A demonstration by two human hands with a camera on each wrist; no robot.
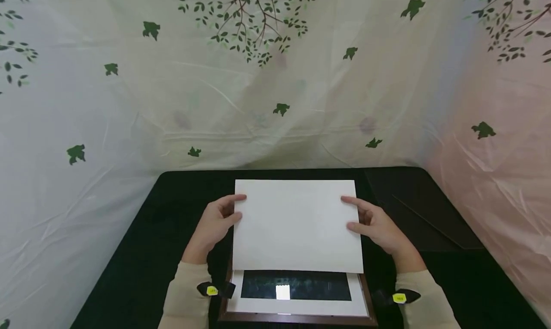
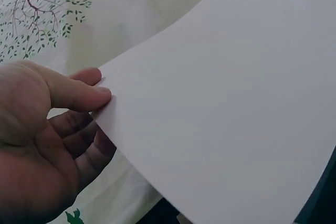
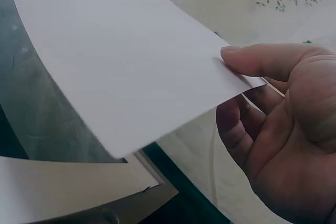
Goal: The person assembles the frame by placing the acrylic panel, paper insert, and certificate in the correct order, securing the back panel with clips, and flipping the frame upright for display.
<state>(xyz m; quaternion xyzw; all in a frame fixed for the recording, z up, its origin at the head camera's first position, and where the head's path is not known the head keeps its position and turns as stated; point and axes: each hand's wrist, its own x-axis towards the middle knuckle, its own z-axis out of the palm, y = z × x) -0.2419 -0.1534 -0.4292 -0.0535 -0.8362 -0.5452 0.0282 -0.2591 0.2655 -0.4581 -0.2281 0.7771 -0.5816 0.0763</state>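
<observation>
Over the brown frame | white sheet | left hand, right hand: each grip narrow, pinching its edge

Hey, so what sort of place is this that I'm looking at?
Probably a small curtained-off workspace: pale leaf-printed sheeting hangs behind and to both sides of a dark table, where a brown frame lies partly hidden by a white sheet.

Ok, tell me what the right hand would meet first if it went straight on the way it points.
The right hand would first run into the white sheet, whose right edge it pinches. Beyond that, probably the leaf-printed curtain, though depth is unclear.
</observation>
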